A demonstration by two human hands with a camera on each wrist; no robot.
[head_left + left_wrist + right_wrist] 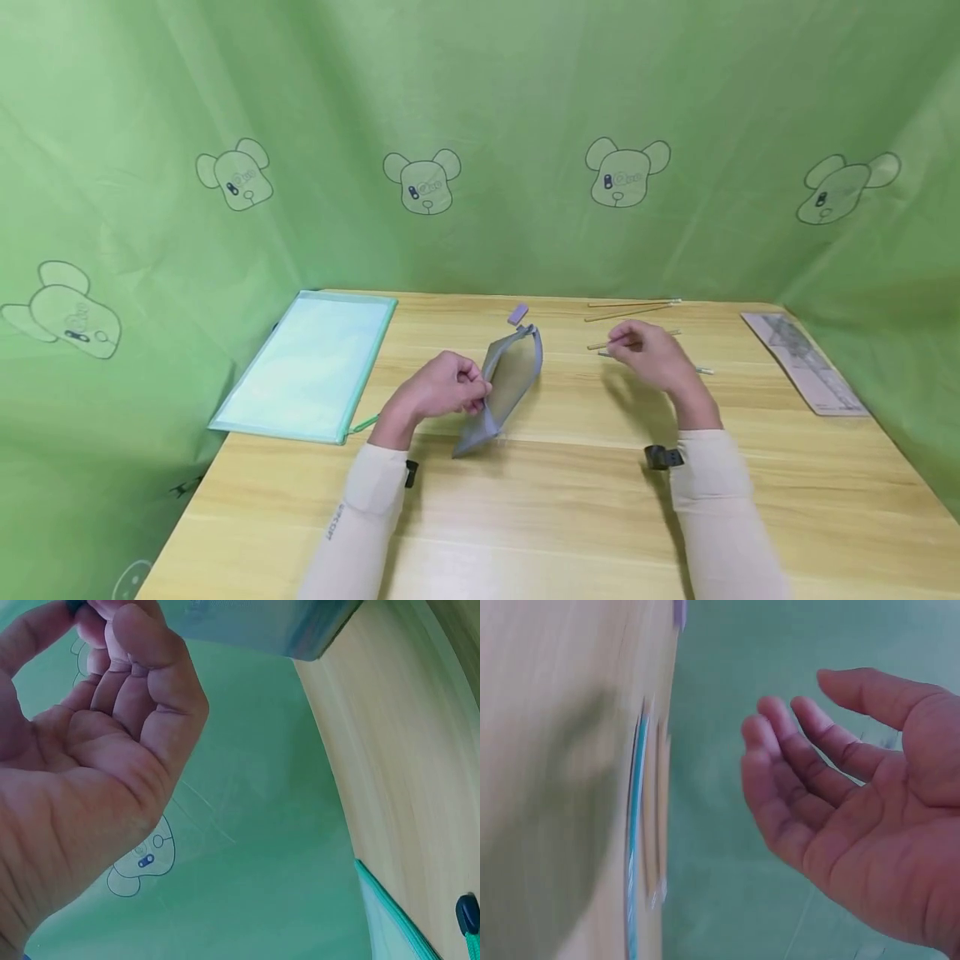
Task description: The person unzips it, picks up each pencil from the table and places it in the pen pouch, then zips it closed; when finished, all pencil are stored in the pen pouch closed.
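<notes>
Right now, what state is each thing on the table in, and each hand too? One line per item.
Grey pouch: mouth open, held at its rim.
Left hand: pinching the pouch's edge.
Right hand: empty, fingers loosely bent.
Three wooden pencils: lying loose.
Teal pencil: lying loose.
Purple block: lying on the table.
Green-edged folder: lying flat; zip state unclear.
Printed card: lying flat.

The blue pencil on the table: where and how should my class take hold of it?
Probably pinch the blue pencil near its middle, from above and the near side: it lies flat and slender, with the other pencils beyond it.
</notes>
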